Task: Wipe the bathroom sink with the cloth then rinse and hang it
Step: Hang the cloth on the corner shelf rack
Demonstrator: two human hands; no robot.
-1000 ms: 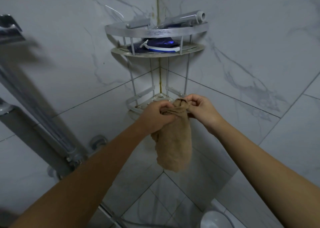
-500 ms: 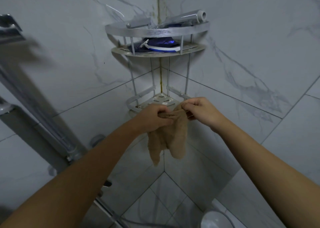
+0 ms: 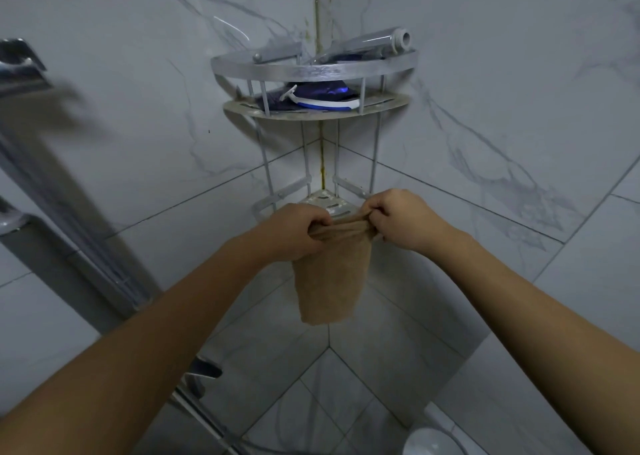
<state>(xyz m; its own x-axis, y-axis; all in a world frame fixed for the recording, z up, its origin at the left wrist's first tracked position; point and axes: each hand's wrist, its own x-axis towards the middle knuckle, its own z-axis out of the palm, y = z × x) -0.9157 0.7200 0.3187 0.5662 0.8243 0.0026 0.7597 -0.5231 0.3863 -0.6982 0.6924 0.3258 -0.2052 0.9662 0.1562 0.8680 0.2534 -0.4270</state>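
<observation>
A tan cloth [image 3: 329, 281] hangs down from the front rail of the lower shelf [image 3: 327, 201] of a metal corner rack. Its top edge is bunched along the rail. My left hand [image 3: 298, 231] grips the left end of that bunched edge. My right hand [image 3: 401, 217] pinches the right end. The rail itself is hidden under the cloth and my fingers. No sink is in view.
The rack's upper shelf [image 3: 311, 73] holds a razor [image 3: 318, 101], a dark blue item and a chrome tube [image 3: 374, 40]. Marble-look tiled walls meet in the corner behind. A chrome shower rail [image 3: 62, 219] runs down the left. A white rounded object [image 3: 436, 440] sits bottom right.
My hands have moved apart along the rail, spreading the cloth's top edge. The cloth now hangs flatter and wider than a second ago.
</observation>
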